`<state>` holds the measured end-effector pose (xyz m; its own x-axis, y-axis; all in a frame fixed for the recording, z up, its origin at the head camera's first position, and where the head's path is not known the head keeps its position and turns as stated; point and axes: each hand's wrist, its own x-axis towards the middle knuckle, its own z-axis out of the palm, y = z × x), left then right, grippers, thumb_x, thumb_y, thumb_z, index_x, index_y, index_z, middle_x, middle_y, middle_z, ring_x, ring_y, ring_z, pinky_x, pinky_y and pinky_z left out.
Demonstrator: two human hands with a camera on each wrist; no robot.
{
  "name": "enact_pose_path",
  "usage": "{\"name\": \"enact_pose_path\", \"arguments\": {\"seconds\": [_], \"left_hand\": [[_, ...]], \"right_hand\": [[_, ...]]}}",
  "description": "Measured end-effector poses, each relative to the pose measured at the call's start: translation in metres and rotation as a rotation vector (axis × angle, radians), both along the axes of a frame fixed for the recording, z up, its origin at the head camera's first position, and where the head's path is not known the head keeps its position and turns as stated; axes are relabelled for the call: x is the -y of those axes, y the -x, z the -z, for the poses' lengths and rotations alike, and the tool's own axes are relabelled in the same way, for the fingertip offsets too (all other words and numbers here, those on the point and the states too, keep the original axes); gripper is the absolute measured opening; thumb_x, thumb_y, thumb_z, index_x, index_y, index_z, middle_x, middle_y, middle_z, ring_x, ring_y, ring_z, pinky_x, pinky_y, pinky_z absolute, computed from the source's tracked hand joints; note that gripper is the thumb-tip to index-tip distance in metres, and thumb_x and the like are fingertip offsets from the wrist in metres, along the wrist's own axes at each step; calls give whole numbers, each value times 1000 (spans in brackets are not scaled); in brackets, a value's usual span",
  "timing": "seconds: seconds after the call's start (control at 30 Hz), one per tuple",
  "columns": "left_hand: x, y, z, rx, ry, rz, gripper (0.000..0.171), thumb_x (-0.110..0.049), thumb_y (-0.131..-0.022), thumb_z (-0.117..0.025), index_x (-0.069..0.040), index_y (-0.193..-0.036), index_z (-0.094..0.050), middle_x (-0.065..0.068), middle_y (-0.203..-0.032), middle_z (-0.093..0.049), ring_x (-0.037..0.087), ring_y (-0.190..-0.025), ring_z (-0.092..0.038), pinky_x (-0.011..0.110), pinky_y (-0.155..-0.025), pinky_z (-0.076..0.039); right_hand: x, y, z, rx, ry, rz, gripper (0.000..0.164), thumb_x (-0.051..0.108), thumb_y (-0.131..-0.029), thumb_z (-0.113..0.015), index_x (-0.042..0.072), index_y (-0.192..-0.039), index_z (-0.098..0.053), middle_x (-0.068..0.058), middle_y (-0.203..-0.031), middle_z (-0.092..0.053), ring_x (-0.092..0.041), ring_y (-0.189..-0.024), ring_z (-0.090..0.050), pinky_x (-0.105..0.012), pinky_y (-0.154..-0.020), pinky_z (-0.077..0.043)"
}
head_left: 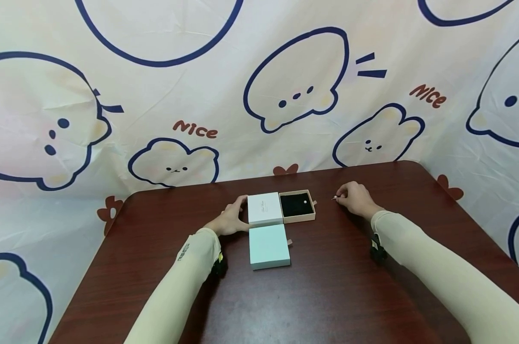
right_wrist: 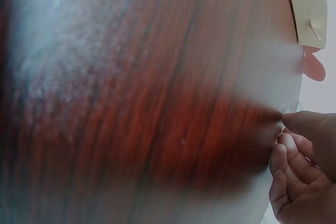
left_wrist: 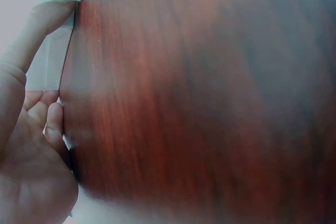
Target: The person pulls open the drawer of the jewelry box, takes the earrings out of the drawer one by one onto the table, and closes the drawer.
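Although it is tiny, the small piece with a pale bead and thin pin point(head_left: 335, 197) shows at the tips of the right hand point(head_left: 356, 199), out to the right of the boxes and low over the table point(head_left: 328, 296). The thumb and forefinger close together on it in a fine pinch, while the other fingers fold in toward the palm; from the right wrist it is too blurred for me to be sure of its exact shape. That wrist bends little, and the forearm in its pale sleeve point(head_left: 435, 263) slants up from the lower right, reaching well forward.

To the left of that hand, a drawer point(head_left: 300, 220) with a black lining point(head_left: 292, 206) juts from a white box point(head_left: 264, 209), and a white bead point(head_left: 305, 202) sits near the lining's right side. The left hand point(head_left: 230, 220) spans the white box from its outer end: the thumb lies nearly straight along the near side, the fingers bend at the far side, and the box is held between them. A mint-coloured box point(head_left: 269, 246) lies on the near side, just by the thumb tip. Behind everything hangs a cloth point(head_left: 233, 95) printed with cartoon outlines.
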<state>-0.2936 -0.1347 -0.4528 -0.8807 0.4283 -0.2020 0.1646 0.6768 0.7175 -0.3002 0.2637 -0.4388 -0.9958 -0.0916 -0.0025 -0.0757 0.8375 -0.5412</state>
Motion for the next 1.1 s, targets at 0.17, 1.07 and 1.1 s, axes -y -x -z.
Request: {"name": "enact_pose_path", "arguments": {"seconds": [0.17,1.07,1.1], "left_hand": [[1,0,1,-4,-2,5,99,-25,-88,-80,-16,-161,-14,16,-165,-22,41,-144,-32,64,-114,-26],[0,-1,-1,6,3,-10,99,-24,-88,-79,-16,-161,-13,16,-164,-21,40,-145,-31,63,-115,-25],[-1,-2,-1,5,0,-11,98,-24,-88,-79,-16,-161,-14,16,-164,-22,40,-145,-31,64,-115,-26]], "right_hand": [[-1,-1,-1,6,4,-9,15,9,-94,-67,-4,-101,-71,-12,-85,-68,-21,-76,-58,-31,-70,-45],[6,-1,-14,-55,36,-39,23,19,-98,-64,-1,-106,-73,-10,-87,-66,-19,-72,-54,-29,-65,-44],[7,-2,-15,-59,44,-43,23,19,-99,-64,-1,-106,-73,-11,-87,-66,-19,-71,-54,-30,-64,-44]]}}
